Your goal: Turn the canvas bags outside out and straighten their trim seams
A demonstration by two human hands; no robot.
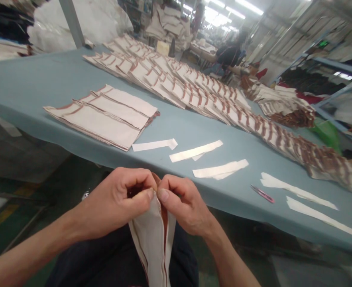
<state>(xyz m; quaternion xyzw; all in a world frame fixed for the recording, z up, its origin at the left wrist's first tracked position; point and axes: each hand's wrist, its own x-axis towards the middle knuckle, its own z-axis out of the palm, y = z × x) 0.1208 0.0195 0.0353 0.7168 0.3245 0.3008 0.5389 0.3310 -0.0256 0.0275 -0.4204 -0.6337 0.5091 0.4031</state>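
Note:
Between my two hands hangs a sewn fabric piece (152,239), off-white with a brown edge and brown showing inside a fold. My left hand (124,195) pinches its top edge between thumb and forefinger. Close beside it, my right hand (184,201) pinches the same edge, the thumbs nearly touching. The lower part of the piece drops over my lap. Just beyond, on the blue-green table (110,159), lies a flat stack of similar sewn pieces (104,115) with raised seams.
White strips (196,151) lie in several spots along the table's near side. Pink thread snips (262,193) rest near the right strips. Long overlapping rows of sewn pieces (193,91) cover the far side. A person (229,54) is in the background.

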